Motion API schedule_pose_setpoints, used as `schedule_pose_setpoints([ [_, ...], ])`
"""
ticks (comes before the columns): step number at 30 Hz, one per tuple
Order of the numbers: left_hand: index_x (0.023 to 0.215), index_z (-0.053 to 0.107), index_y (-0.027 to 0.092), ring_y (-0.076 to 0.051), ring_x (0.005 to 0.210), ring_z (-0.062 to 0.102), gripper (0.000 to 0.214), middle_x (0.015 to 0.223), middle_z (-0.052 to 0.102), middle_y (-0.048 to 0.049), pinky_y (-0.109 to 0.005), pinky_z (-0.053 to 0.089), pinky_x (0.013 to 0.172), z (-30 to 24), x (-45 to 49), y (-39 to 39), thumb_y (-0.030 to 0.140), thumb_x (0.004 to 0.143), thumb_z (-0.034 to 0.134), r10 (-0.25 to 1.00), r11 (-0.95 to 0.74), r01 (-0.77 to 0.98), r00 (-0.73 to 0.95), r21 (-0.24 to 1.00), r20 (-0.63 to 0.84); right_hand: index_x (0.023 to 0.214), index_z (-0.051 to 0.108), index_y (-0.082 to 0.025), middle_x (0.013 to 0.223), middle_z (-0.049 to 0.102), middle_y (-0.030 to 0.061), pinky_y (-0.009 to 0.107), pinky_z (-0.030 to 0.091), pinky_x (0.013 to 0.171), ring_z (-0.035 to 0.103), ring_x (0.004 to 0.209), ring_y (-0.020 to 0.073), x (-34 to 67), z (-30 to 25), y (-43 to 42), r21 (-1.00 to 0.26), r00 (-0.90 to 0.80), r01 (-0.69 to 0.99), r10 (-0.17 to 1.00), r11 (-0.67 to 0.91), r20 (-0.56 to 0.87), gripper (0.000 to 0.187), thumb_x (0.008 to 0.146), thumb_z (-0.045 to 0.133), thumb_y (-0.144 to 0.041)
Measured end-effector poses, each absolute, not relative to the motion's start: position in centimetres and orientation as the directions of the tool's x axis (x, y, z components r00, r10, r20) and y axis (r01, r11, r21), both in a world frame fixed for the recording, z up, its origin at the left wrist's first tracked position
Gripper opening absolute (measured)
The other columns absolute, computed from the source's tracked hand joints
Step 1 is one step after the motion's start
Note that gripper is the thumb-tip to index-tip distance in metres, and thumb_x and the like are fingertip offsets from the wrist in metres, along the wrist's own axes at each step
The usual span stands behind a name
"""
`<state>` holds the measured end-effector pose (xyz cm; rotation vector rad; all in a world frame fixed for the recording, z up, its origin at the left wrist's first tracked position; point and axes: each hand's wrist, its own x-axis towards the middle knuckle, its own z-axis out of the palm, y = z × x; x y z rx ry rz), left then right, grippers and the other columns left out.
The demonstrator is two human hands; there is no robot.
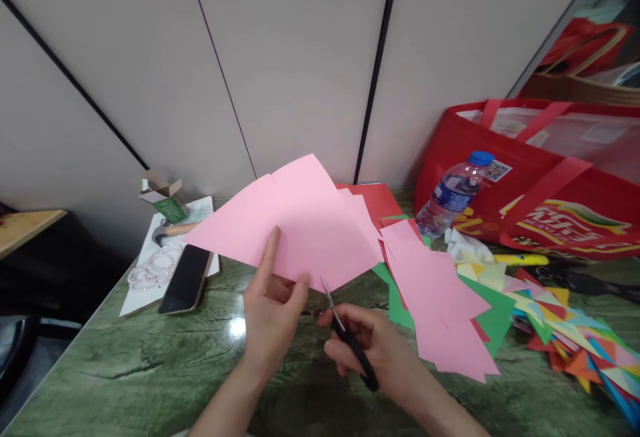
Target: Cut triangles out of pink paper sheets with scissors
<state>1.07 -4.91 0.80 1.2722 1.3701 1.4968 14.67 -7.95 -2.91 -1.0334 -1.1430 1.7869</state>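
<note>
The pink paper sheet [300, 223] at frame centre is judged light, flexible and easily creased, best held near its lower edge, where the left hand [271, 310] has a pinching grip, the right hand's [385, 350] grip being closed around black-handled scissors [350, 341].

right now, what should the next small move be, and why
Probably a short snip: the black-handled metal scissors in the right hand meet the lower edge of the raised pink paper, which the left hand grips nearby.
</note>
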Motion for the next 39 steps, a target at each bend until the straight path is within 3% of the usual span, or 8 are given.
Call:
schedule_pose_setpoints([
  [5, 0.139, 0.039, 0.019, -0.007, 0.043, 0.03, 0.076, 0.048, 0.034, 0.0101, -0.017, 0.032, 0.037, 0.8, 1.2, -4.9, 0.023, 0.069, 0.068, 0.946, -0.168, 0.075, -0.267, 0.983, 0.182, 0.084, 0.059, -0.016, 0.05, 0.047, -0.0087, 0.019, 0.036, 0.045, 0.043, 0.044, 0.0061, 14.7, -2.7, -8.0, -0.948, -0.367, -0.132, 0.903, -0.289, -0.225, 0.022, 0.07, 0.068, -0.029],
  [11, 0.138, 0.04, 0.022, -0.006, 0.043, 0.025, 0.075, 0.048, 0.026, 0.0114, -0.016, 0.027, 0.037, 0.6, 1.1, -4.9, 0.023, 0.069, 0.068, 0.947, -0.154, 0.08, -0.272, 0.985, 0.17, 0.084, 0.059, -0.016, 0.051, 0.048, -0.0082, 0.02, 0.035, 0.044, 0.047, 0.043, 0.0068, 14.8, -2.4, -8.0, -0.956, -0.364, -0.09, 0.903, -0.279, -0.229, 0.022, 0.071, 0.067, -0.031],
  [22, 0.142, 0.033, 0.019, -0.006, 0.042, 0.024, 0.082, 0.045, 0.027, 0.0127, -0.018, 0.024, 0.038, 1.3, 1.4, -5.1, 0.022, 0.066, 0.067, 0.955, -0.127, 0.094, -0.257, 0.987, 0.147, 0.086, 0.061, -0.016, 0.051, 0.046, -0.0085, 0.019, 0.034, 0.041, 0.047, 0.04, 0.0064, 15.1, -2.6, -7.9, -0.96, -0.362, -0.077, 0.904, -0.27, -0.226, 0.024, 0.071, 0.066, -0.034],
  [32, 0.142, 0.032, 0.024, -0.007, 0.044, 0.026, 0.081, 0.047, 0.027, 0.0118, -0.017, 0.028, 0.039, 0.7, 1.0, -4.9, 0.02, 0.069, 0.066, 0.968, -0.13, 0.119, -0.198, 0.984, 0.152, 0.088, 0.061, -0.016, 0.057, 0.051, -0.0068, 0.02, 0.036, 0.049, 0.047, 0.049, 0.0071, 14.9, -2.6, -8.0, -0.951, -0.37, -0.118, 0.901, -0.285, -0.224, 0.029, 0.066, 0.074, -0.031],
  [39, 0.142, 0.033, 0.024, -0.008, 0.045, 0.03, 0.08, 0.052, 0.03, 0.0106, -0.02, 0.037, 0.043, 0.3, 1.1, -5.2, 0.021, 0.069, 0.066, 0.971, -0.143, 0.122, -0.174, 0.982, 0.163, 0.09, 0.06, -0.016, 0.061, 0.051, -0.0057, 0.021, 0.037, 0.053, 0.045, 0.055, 0.0082, 14.9, -2.3, -8.0, -0.952, -0.363, -0.134, 0.907, -0.276, -0.212, 0.035, 0.064, 0.077, -0.03],
])
